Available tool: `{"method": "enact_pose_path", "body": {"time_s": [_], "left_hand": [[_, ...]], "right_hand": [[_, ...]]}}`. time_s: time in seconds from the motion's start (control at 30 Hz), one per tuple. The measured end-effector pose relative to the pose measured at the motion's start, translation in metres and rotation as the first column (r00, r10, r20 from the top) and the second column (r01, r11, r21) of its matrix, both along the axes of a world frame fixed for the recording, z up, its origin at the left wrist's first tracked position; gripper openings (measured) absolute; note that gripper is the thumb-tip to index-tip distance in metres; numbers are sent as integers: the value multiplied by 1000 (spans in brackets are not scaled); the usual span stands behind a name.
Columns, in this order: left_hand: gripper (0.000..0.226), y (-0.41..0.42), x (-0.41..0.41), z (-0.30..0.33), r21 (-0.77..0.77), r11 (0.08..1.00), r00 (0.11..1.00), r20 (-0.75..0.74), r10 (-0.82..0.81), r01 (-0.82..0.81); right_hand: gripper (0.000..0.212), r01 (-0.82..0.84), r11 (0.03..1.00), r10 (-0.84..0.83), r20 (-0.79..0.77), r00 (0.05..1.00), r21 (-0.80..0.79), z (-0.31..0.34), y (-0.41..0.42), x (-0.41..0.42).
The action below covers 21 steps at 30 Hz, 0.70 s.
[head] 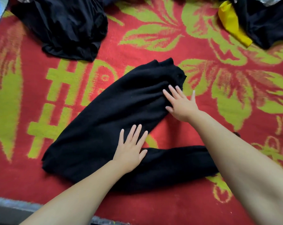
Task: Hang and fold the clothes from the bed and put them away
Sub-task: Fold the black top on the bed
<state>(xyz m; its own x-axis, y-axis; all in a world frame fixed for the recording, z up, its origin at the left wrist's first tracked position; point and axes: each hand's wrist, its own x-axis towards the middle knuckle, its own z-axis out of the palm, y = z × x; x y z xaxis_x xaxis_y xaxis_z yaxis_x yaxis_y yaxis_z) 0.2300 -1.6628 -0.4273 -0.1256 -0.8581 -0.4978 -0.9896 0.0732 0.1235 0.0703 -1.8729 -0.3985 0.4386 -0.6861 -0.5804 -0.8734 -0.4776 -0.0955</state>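
A pair of black trousers [105, 120] lies spread in a V shape on the bed's red and yellow-green blanket [210, 88]. One leg runs up toward the middle, the other runs right along the near side. My left hand [131, 150] presses flat with straight fingers where the two legs meet. My right hand [180, 103] lies flat with fingers spread on the upper leg near its bunched far end.
A crumpled black garment [64, 25] lies at the back left. More black clothing [267, 21] with a yellow item [231, 23] sits at the back right. The bed's near edge [10, 203] runs along the bottom left.
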Motion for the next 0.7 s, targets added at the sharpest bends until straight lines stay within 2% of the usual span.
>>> {"method": "enact_pose_path", "body": {"time_s": [0.03, 0.1, 0.2, 0.27, 0.33, 0.4, 0.47, 0.5, 0.53, 0.6, 0.7], "left_hand": [[66, 5, -1, 4, -5, 1000, 1000, -28, 2, -2], [61, 19, -3, 20, -103, 995, 997, -70, -23, 16], [68, 56, -10, 30, -222, 974, 993, -96, -64, 42], [86, 89, -13, 31, -166, 982, 991, -92, -102, 86], [102, 119, -10, 28, -69, 994, 994, -63, -95, 90], [109, 133, -5, 23, 12, 1000, 1000, -10, -18, 18], [107, 133, -2, 18, 53, 998, 999, 30, 20, -22], [106, 129, 0, 17, 73, 997, 997, 71, 8, -13], [101, 124, 2, 14, 75, 997, 993, 114, -14, 5], [88, 115, 8, 15, 48, 998, 990, 132, -49, 43], [74, 100, 19, 24, -69, 997, 999, -38, 21, -24]], "right_hand": [[58, 163, 987, -163, 46, 985, 17, 7, -3, -9], [52, 466, 885, -456, 195, 868, -5, 20, -4, -42], [48, 690, 714, -631, 319, 707, -119, 41, 29, -120], [51, 834, 531, -759, 351, 548, -154, 45, 82, -164], [57, 950, 293, -884, 350, 311, -103, 36, 144, -184], [66, 997, 16, -962, 273, -4, 72, 19, 188, -179], [63, 912, -233, -926, 208, -314, 339, 4, 201, -163], [53, 837, -301, -884, 197, -425, 457, -1, 196, -155], [39, 778, -317, -862, 177, -475, 543, -3, 186, -149], [22, 738, -299, -874, 137, -466, 605, 2, 158, -136], [28, 736, -225, -888, 177, -425, 638, 30, 112, -111]]}}
